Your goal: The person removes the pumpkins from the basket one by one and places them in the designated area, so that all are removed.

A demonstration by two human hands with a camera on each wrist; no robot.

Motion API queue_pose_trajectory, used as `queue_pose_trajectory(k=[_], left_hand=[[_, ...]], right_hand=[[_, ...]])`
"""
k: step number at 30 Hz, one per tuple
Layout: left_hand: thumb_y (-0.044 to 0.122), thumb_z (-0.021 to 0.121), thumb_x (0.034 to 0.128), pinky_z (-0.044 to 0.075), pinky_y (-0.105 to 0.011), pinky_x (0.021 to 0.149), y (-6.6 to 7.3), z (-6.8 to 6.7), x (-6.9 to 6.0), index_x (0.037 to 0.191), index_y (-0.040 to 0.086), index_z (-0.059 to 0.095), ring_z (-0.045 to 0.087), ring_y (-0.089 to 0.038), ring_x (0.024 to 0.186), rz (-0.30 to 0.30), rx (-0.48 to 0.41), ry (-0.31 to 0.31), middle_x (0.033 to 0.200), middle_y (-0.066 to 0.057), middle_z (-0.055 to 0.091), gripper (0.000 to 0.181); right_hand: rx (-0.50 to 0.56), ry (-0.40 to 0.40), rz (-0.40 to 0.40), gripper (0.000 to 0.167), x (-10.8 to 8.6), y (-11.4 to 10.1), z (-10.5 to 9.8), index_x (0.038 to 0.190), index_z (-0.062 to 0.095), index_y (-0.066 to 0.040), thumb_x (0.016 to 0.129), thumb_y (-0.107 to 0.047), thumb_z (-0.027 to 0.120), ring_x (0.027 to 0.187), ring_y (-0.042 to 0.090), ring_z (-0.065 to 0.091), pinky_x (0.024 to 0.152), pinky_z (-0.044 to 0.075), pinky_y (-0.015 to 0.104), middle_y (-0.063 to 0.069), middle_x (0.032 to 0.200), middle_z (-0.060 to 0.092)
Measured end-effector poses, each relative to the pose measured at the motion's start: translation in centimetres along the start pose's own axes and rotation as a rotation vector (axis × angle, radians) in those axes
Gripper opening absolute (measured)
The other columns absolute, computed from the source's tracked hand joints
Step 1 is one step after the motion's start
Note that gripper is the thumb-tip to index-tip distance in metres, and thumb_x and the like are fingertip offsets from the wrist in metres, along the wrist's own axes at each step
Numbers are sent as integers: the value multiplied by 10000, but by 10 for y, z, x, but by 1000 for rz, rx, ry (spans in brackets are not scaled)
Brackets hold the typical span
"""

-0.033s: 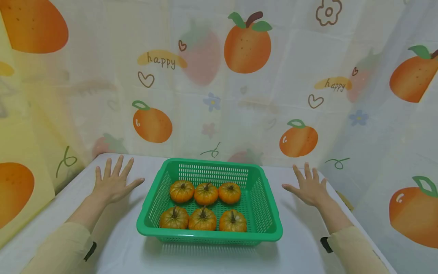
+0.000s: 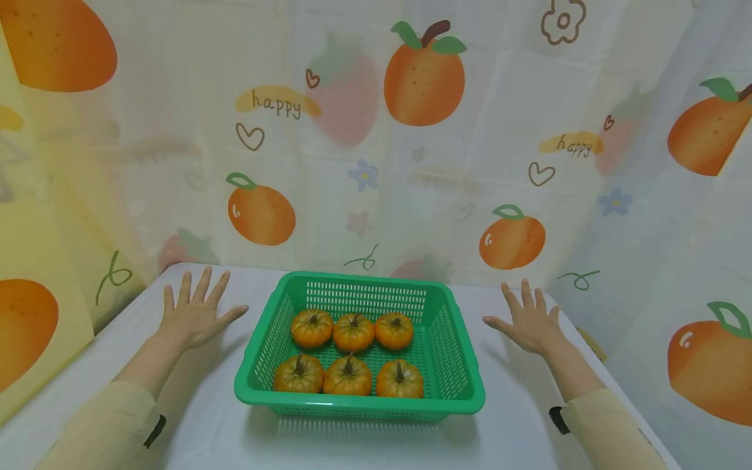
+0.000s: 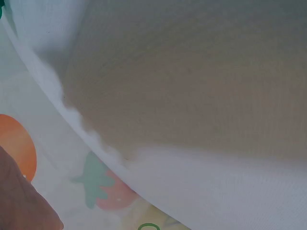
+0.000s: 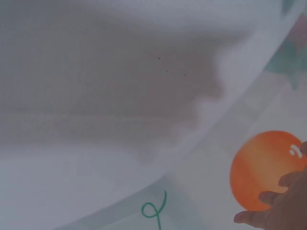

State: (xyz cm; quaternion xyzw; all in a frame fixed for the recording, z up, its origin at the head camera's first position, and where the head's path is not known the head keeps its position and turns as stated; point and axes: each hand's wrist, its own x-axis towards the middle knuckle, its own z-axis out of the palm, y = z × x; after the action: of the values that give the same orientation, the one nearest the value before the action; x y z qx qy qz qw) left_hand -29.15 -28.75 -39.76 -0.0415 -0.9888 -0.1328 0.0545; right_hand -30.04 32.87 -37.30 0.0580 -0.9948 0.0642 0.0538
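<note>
The right hand (image 4: pixel 286 207) enters at the lower right corner, only partly in frame, its fingers spread and pointing left. It covers part of a printed orange (image 4: pixel 256 165) with white highlight marks, on a pale backdrop (image 4: pixel 206 196). A white cloth surface (image 4: pixel 67 184) fills most of the view, its edge curving from bottom left to upper right. A broad, soft-edged shadow (image 4: pixel 110 81) with a bumpy right end darkens it, near a few tiny dark specks (image 4: pixel 159 58). Below the edge is a printed green looped squiggle (image 4: pixel 149 210); at upper right, a pink-and-green print (image 4: pixel 285 60) is cut off.

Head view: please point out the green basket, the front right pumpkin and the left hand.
Green basket (image 2: pixel 360 403), head view: front rim.
Front right pumpkin (image 2: pixel 401 386), head view: its body.
Left hand (image 2: pixel 190 318), head view: back.
</note>
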Motion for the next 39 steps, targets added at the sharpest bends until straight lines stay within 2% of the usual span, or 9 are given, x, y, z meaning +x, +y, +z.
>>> queue_pose_trajectory(k=[5, 9, 13, 18, 22, 26, 31, 35, 39], left_hand=[[727, 340, 939, -121, -786, 1096, 4, -1, 3, 1599, 130, 19, -142, -589, 1452, 13, -13, 4, 1632, -280, -76, 946], [670, 350, 970, 6, -796, 1104, 10, -3, 6, 1593, 73, 43, -30, -635, 1437, 43, -69, 22, 1615, -333, -34, 916], [555, 403, 1004, 88, -800, 1091, 16, -8, 9, 1574, -12, 12, 31, -671, 1409, 87, -280, 11, 1586, -394, -42, 894], [503, 422, 1017, 238, -751, 1103, 28, -18, 7, 1579, 35, -76, 153, -611, 1432, 98, -579, -90, 1593, -384, 37, 885], [405, 423, 1043, 472, -597, 1042, 32, -23, 2, 1591, 96, -62, 341, -570, 1381, 140, -805, -185, 1579, -376, 133, 794], [284, 486, 1035, 588, -394, 935, 33, -23, 1, 1600, 163, 41, 561, -358, 1263, 177, -972, -229, 1578, -310, 211, 730], [212, 569, 996, 594, -346, 911, 34, -17, -1, 1588, 299, 139, 637, -66, 1078, 191, -1045, -271, 1583, -251, 222, 737], [186, 618, 961, 580, -392, 950, 36, -13, -5, 1584, 285, 182, 642, -29, 1071, 195, -1040, -323, 1607, -245, 184, 767], [160, 637, 939, 583, -344, 945, 39, -11, -8, 1587, 190, 192, 672, -64, 1067, 206, -1045, -361, 1623, -226, 156, 787]], right_hand=[[0, 12, -9, 969, -1, 0, -1, 1582, 174, -82, 903, -709, 466, 1443, 626, 72, 1034, 94, 866, 349, 1613, 21], [4, 38, -27, 935, -3, -2, -5, 1571, 213, -66, 915, -674, 486, 1435, 618, 123, 1054, 135, 844, 352, 1609, 69], [52, 78, -54, 884, -2, -8, -11, 1555, 259, -49, 930, -621, 515, 1417, 609, 187, 1065, 216, 807, 351, 1603, 115], [191, 104, -82, 846, 3, -21, -19, 1548, 285, -66, 937, -591, 539, 1420, 569, 215, 1038, 304, 775, 314, 1607, 162], [331, 144, -114, 787, 5, -37, -22, 1524, 344, -73, 931, -528, 593, 1429, 519, 257, 1074, 307, 743, 270, 1595, 248], [466, 173, -164, 709, 7, -55, -25, 1496, 398, -77, 935, -443, 629, 1427, 445, 328, 1115, 342, 669, 209, 1567, 344], [629, 131, -209, 655, 3, -82, -28, 1482, 428, -140, 926, -393, 664, 1392, 424, 413, 1109, 413, 600, 150, 1536, 403], [693, 53, -241, 640, 0, -100, -28, 1472, 443, -185, 916, -399, 677, 1387, 424, 431, 1107, 424, 587, 124, 1542, 401], [701, -15, -273, 624, 0, -116, -24, 1460, 461, -197, 910, -386, 688, 1378, 417, 445, 1105, 425, 591, 114, 1539, 407]])
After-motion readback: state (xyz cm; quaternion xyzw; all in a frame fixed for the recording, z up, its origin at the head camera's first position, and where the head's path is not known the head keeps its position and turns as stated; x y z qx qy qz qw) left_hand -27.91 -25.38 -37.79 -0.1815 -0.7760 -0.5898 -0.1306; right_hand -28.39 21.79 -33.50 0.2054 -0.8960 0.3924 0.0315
